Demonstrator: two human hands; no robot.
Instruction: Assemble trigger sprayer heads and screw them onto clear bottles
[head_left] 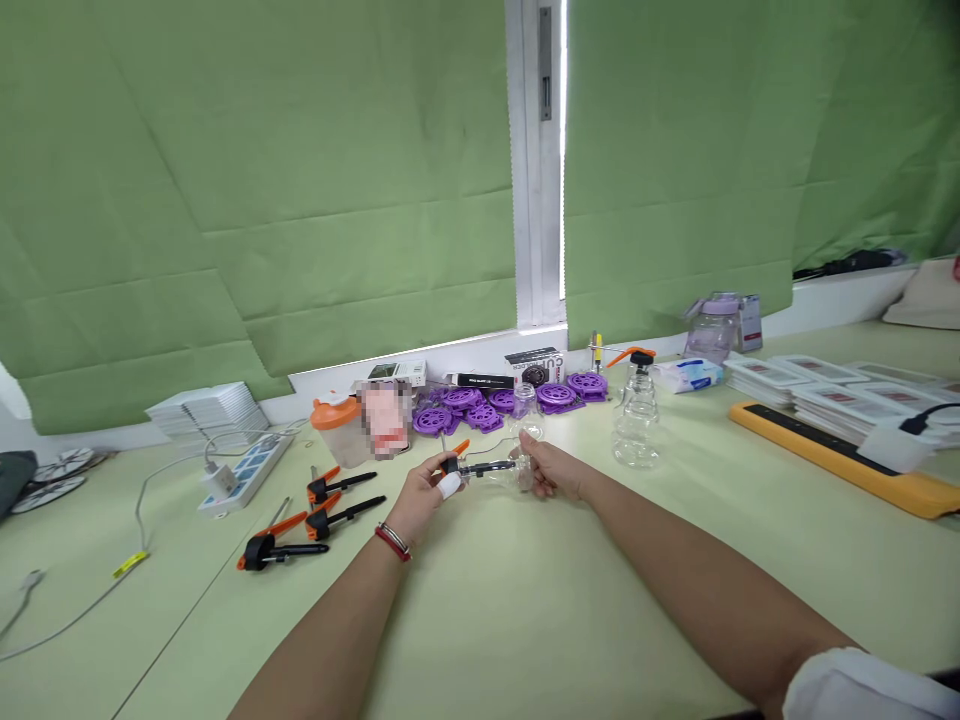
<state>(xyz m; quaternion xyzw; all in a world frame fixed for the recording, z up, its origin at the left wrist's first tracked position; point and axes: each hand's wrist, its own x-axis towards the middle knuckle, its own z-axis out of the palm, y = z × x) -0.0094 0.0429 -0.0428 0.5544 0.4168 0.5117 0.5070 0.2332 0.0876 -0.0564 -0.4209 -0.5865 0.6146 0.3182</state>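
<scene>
My left hand (421, 495) is closed on a pump head (451, 465) with a black collar and an orange lever. Its black stem (491, 467) lies inside a clear plastic bottle (523, 474), tipped sideways, which my right hand (553, 470) grips around the base end. Whether the collar is seated on the bottle's neck I cannot tell. Three similar pump heads (283, 550) lie to the left of my left hand. To the right stands an upright clear bottle (637, 440) with a pump head on it. Another clear bottle (527, 402), uncapped, is behind my right hand.
Purple plastic parts (559, 397) and small boxes line the back. An orange-lidded cup (335, 430) and a power strip (247, 475) stand left. On the right are a wipes pack (686, 375), a lilac-lidded jar (714, 328), stacked white trays (825, 390) and a yellow-black bar (840, 460).
</scene>
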